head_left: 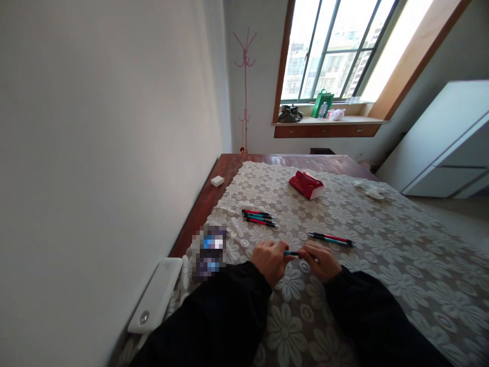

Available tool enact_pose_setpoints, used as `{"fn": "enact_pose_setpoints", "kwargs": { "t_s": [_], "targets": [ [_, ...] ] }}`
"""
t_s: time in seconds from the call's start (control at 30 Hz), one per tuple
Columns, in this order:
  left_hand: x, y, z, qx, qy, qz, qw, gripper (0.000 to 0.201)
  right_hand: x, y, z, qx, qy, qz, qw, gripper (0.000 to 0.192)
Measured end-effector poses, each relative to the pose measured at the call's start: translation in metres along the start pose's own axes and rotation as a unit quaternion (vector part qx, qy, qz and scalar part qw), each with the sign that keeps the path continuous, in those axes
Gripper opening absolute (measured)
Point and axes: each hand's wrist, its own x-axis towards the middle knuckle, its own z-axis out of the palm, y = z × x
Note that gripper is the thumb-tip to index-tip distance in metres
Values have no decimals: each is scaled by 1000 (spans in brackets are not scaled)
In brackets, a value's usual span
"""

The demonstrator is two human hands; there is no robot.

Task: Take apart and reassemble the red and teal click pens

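Between my two hands is a blue and black pen (291, 253), held roughly level just above the flowered tablecloth (286, 331). My left hand (270, 261) is closed around its blue end. The fingers of my right hand (320, 260) pinch the dark end, and both ends are hidden in the fingers. Beyond my left hand lies a group of several red, blue and black pens (260, 218), side by side. A red and black pen (334, 237) and a blue and black pen (338, 242) rest together past my right hand.
A blurred phone-like object (210, 252) lies left of my left sleeve, with a white power bank (156, 295) by the wall. Farther back are a red tissue pack (306, 184), a small white block (217, 181) and crumpled white tissue (374, 192). The wall borders the table's left side.
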Motion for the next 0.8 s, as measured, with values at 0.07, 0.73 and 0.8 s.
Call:
{"fn": "enact_pose_setpoints", "kwargs": {
  "t_s": [0.07, 0.73, 0.8],
  "targets": [
    [-1, 0, -2, -6, -18, -9, 1000, 29, 1, -1, -1, -3, 20, 1, 1000, 40],
    [-3, -19, 4, -472, 45, -147, 868, 30, 4, 6, -12, 1, 39, -48, 998, 21],
    [-4, -18, 5, -461, 39, -129, 877, 28, 3, 9, -15, -9, 17, -54, 998, 25]
  ]
}}
